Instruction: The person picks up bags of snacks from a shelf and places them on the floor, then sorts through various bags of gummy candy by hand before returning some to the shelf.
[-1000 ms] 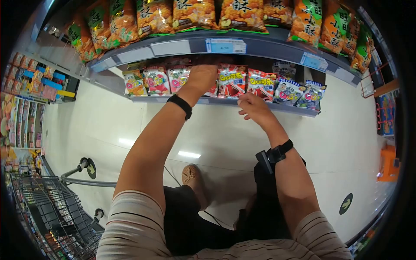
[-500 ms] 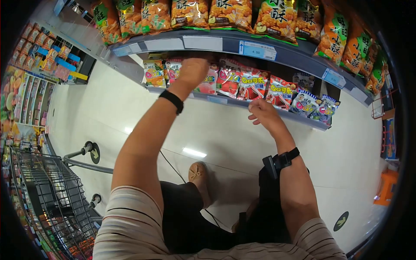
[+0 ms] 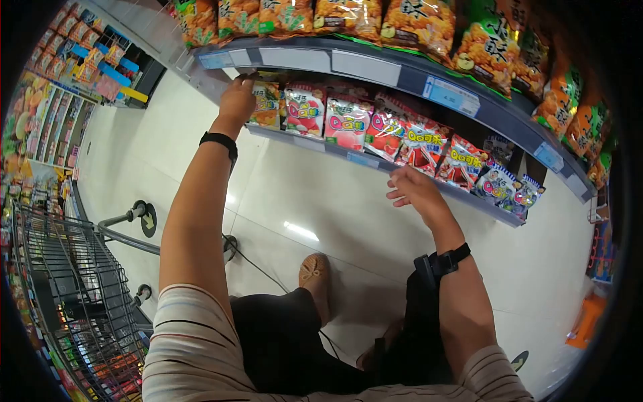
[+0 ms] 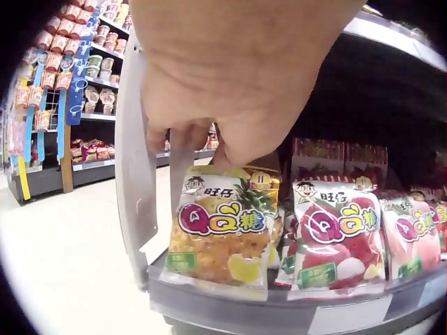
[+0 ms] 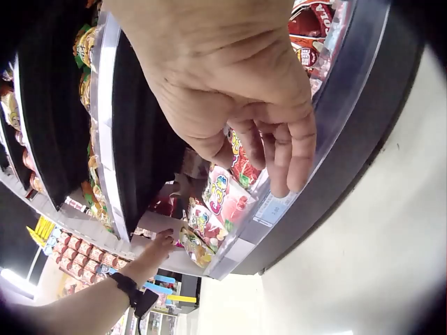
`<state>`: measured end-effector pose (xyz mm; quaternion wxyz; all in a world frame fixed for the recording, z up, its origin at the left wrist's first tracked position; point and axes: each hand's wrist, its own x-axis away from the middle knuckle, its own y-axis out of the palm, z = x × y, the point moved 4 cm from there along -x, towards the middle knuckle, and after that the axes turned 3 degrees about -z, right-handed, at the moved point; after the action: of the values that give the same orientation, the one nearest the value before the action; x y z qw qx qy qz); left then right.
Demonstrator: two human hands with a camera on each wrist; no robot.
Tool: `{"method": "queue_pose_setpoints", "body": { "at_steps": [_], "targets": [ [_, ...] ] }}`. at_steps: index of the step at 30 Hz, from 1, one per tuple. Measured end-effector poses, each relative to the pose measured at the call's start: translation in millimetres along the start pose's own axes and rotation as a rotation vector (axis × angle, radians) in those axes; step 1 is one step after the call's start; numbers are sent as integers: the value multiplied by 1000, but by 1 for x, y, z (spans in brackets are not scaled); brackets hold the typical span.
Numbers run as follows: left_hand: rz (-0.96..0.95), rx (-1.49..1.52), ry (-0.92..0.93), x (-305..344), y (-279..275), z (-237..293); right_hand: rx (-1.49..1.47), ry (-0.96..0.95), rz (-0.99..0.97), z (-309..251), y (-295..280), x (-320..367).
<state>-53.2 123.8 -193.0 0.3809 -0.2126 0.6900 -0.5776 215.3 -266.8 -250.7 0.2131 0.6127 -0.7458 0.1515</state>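
Candy bag (image 4: 220, 241) with pineapple art is sitting at left end of lower shelf (image 4: 209, 299). I'm watching left hand (image 4: 230, 77) reaching over its top edge; can't tell if fingers are pinching it. Right hand (image 3: 420, 189) is hovering near shelf front by red cola bags (image 3: 423, 141), fingers loosely bent, thumb apart.
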Motion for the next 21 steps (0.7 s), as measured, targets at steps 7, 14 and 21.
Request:
{"method": "queue_pose_setpoints", "body": {
  "at_steps": [7,14,21],
  "targets": [
    [71,20,-5,9,11,8,5,-4,-43,5,9,-7],
    [209,108,62,30,-3,11,33,12,-59,6,6,-3],
    [-191,-133,54,-33,21,40,3,12,-22,8,-12,4]
  ]
}}
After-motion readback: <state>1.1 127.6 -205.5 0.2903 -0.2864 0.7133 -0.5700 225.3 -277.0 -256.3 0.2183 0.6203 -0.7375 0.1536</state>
